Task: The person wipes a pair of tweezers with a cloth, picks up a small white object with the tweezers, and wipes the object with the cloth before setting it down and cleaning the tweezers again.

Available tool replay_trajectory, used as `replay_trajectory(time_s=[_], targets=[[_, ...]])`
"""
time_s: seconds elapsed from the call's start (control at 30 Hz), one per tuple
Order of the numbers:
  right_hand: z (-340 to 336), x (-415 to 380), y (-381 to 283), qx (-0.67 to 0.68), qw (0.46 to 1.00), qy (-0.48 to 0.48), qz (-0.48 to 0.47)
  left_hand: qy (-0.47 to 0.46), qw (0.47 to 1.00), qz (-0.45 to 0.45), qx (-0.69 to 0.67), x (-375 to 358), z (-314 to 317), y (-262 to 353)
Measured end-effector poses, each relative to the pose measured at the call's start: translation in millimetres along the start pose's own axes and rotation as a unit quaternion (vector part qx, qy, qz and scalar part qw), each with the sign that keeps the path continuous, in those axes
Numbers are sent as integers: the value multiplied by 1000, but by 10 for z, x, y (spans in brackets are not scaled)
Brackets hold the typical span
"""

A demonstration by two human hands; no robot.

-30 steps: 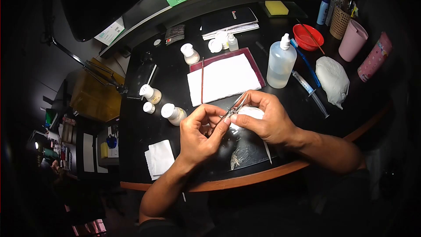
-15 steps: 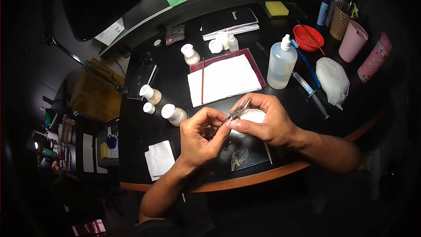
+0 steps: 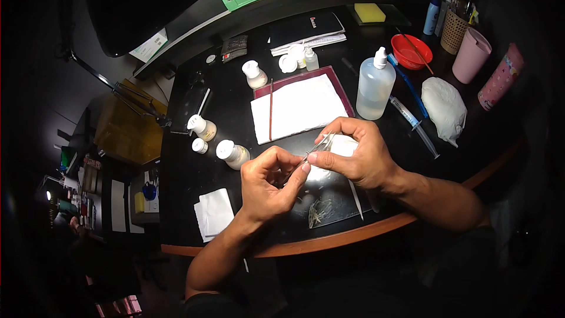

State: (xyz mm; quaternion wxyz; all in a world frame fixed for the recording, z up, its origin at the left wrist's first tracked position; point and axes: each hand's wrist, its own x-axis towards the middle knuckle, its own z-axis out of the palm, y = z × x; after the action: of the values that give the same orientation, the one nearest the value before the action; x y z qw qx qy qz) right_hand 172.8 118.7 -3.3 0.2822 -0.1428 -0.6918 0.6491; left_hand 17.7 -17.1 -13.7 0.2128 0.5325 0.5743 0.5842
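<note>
pinching metal tweezers [image 3: 318, 146] between thumb and fingers, the right hand [image 3: 356, 159] holds them over a small white dish [image 3: 340, 148] near the table's [image 3: 206, 168] front edge. the left hand [image 3: 268, 182] is curled narrow, fingertips touching the tweezer tips; what it grips is too small to tell.

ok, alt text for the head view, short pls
Over a black desk, the right hand grips metal tweezers whose tips meet the pinched fingers of the left hand. Behind lie a white paper sheet on a maroon tray, a clear squeeze bottle and small white-capped bottles.
</note>
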Motion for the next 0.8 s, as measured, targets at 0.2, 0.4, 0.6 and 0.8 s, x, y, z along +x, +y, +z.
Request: replay_trajectory(time_s=[0.2,0.4,0.6,0.8], targets=[[-12,-8,-65,-31,999,6,-25,0,1000,-9,1,-10,-12,1],[-9,36,-10,-66,993,41,-88,8,1000,-24,-2,-8,-8,21],[4,36,23,-51,995,26,-85,13,1000,-18,-10,-12,5,18],[-7,41,44,-36,997,-32,-61,19,999,-27,-16,9,-30,20]])
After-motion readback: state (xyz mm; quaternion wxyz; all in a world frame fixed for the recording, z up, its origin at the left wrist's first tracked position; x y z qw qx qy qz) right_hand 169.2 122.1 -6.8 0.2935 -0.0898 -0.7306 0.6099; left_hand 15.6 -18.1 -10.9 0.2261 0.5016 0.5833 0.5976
